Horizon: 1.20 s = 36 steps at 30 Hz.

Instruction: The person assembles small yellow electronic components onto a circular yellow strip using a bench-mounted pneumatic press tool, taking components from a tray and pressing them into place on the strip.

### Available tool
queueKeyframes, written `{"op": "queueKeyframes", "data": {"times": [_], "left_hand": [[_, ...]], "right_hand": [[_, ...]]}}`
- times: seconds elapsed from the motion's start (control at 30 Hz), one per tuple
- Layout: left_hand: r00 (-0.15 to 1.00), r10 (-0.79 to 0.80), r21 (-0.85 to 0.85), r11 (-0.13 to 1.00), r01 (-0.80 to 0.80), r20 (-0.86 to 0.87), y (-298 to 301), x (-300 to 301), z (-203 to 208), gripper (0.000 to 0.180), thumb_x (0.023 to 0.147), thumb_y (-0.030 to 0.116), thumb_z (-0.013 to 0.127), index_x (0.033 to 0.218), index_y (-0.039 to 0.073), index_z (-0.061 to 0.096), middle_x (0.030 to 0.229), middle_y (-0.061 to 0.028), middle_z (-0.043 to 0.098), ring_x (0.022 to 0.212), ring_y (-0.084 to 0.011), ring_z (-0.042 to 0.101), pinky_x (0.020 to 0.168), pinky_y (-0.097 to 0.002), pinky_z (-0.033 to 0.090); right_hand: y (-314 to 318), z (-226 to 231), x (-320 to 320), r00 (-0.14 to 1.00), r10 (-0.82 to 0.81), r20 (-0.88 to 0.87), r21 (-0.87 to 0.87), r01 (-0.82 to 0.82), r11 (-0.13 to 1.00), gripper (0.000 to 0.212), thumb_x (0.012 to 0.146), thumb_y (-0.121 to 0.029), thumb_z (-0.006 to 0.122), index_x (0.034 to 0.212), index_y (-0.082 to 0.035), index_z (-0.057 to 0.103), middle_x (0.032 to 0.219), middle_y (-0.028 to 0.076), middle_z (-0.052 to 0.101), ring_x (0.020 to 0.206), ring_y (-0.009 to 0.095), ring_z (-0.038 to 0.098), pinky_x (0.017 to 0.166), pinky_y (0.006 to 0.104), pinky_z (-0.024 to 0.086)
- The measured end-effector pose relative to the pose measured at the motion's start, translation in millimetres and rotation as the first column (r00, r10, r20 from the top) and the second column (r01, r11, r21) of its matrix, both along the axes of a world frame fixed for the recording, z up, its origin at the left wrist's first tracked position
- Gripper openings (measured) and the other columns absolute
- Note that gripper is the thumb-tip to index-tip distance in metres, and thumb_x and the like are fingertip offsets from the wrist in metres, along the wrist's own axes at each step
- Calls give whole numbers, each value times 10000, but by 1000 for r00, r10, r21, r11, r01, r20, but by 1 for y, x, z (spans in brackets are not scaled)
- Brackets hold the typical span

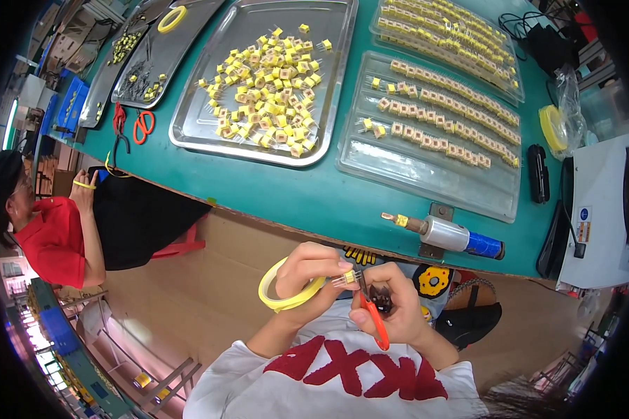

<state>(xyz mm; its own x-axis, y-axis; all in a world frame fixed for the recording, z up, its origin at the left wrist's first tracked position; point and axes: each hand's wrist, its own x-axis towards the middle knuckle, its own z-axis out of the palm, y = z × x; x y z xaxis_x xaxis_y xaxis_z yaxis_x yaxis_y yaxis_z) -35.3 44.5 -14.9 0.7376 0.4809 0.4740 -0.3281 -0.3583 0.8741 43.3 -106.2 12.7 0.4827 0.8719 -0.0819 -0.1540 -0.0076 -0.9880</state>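
In front of my chest, my left hand pinches a small yellow-wrapped coil with thin metal pins pointing left. A roll of yellow tape hangs around the fingers of this hand. My right hand is closed around orange-handled scissors, whose dark tip reaches up beside the coil. Fingers partly hide the blades, and a dark thing in the right palm is too unclear to name. A metal tool with a blue grip lies at the table edge just beyond my right hand.
On the green table stand a metal tray heaped with yellow coils and a clear plastic tray with coils in rows. Red-handled pliers and orange-handled scissors lie left. A person in red sits at left.
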Motion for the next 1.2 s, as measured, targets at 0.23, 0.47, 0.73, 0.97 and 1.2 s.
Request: {"op": "queueKeyframes", "data": {"times": [0.23, 0.47, 0.73, 0.97, 1.2], "left_hand": [[1000, 19, 9, 1000, -19, 2, -1, 1, 0, 319, 674, -20, 758, 926, 77, 588, 884, -77, 584, 684, -157, 586, 585, -254, 469], [999, 32, -7, 999, -32, -3, 1, 0, -1, 319, 670, -9, 767, 923, 66, 586, 868, -80, 575, 674, -153, 581, 572, -252, 464], [996, 66, 37, 997, -65, -53, -1, 0, 0, 271, 738, 61, 746, 915, 71, 541, 851, -70, 519, 679, -127, 508, 594, -243, 424], [999, 31, -41, 999, -32, -38, -9, 6, 4, 320, 647, -49, 762, 902, 51, 597, 835, -79, 567, 662, -143, 563, 576, -249, 459], [969, -240, -326, 922, 211, -51, -37, 7, 7, 238, 681, 30, 762, 866, 33, 613, 842, -95, 574, 690, -141, 562, 606, -250, 458]], "right_hand": [[1, 1, -3, 999, -12, -49, -11, 11, 1000, 347, 808, -91, 671, 1047, -9, 433, 770, 56, 572, 635, 55, 528, 592, 193, 430], [4, 6, -4, 999, -36, 2, -76, 36, 996, 308, 822, -68, 645, 1048, -9, 443, 782, 40, 553, 636, 38, 504, 580, 184, 404], [6, 4, -5, 994, -82, -66, -112, 74, 991, 331, 808, -89, 685, 1049, -7, 473, 815, 6, 539, 641, 18, 481, 579, 164, 383], [-51, 19, 12, 698, -473, 538, 209, 434, 877, 399, 762, -72, 705, 1036, -39, 417, 751, 80, 521, 507, 98, 539, 410, 211, 424], [-124, 41, 88, 162, -620, 768, -150, 986, 72, 211, 831, -71, 660, 1013, -33, 561, 754, -6, 453, 672, 62, 430, 582, 198, 342]]}}
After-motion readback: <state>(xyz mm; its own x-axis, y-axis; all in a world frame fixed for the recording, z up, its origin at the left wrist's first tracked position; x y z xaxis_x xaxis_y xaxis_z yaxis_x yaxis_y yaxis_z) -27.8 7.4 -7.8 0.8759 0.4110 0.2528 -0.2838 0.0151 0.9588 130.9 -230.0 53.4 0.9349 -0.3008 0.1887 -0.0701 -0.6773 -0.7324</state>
